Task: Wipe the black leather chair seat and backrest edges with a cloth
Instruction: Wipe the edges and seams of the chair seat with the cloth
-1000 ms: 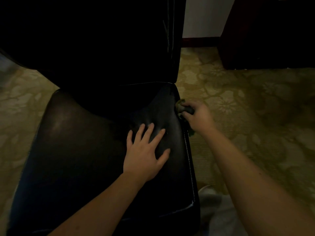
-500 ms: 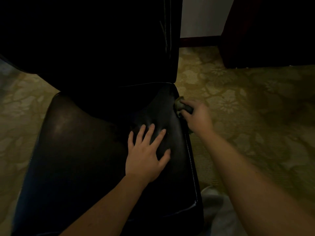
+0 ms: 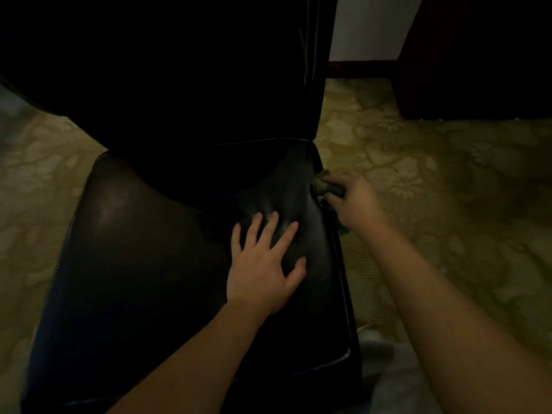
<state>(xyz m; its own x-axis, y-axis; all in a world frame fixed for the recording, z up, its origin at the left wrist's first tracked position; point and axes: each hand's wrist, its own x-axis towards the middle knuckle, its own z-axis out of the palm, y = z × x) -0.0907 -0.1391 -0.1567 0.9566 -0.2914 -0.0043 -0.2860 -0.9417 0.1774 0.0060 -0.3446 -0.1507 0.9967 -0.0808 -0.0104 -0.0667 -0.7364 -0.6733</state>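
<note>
2 bare hands work at a black leather chair in a dim room: the left lies flat on the seat (image 3: 134, 264), the right holds a cloth (image 3: 324, 186) at its right edge.
Nearest, just off the seat's front right corner, something pale (image 3: 385, 363) is cut off by the frame and too blurred to name. On the seat's right half the left hand (image 3: 263, 264) presses flat, fingers straight and spread, holding nothing. Further along the seat's right edge, near its back corner, the right hand (image 3: 352, 201) curls round the dark greenish cloth, bunched against the leather and mostly hidden in the fist. Behind the seat the backrest (image 3: 179, 70) is nearly lost in shadow, its top cut off. Right of the seat, patterned carpet (image 3: 448, 189) runs back to dark furniture (image 3: 478, 55).
</note>
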